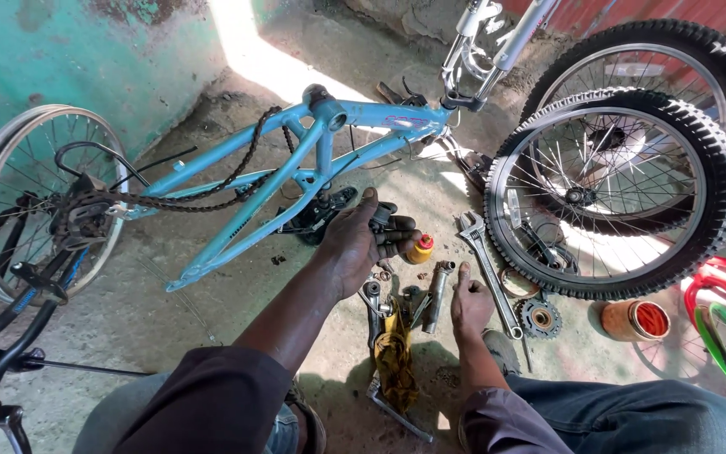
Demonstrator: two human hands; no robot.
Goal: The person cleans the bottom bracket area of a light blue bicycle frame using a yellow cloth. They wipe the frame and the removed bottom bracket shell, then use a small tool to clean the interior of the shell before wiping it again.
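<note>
A person sits on a concrete floor (170,336), looking down at bicycle parts spread between their knees. Largest is a light blue bicycle frame (296,181) lying on its side, a loose chain (212,189) draped over it. Two knobby-tyred wheels (615,193) lean at the right, and a bare silver rim (35,202) stands at the left.

The left hand (355,244) hovers just above the floor, its fingers (397,238) curled tight round a small black part (384,217), seemingly a pedal or similar fitting; much of it is hidden by the hand. It looks dark, blocky and greasy. It is likely rigid, moderately light and possibly slippery with oil, so gripping its broad body across the flat sides seems safest.

The right hand (470,303) rests lower, fingers loosely bent and touching the floor beside a long silver adjustable wrench (487,269); whether it grips anything cannot be told.

Smaller things lie between the hands: spanners (434,294), a yellow rag (397,361), and a small yellow bottle with a red cap (420,249) just beside the left hand. A toothed sprocket (539,318) and an orange tin (636,320) sit to the right.
</note>
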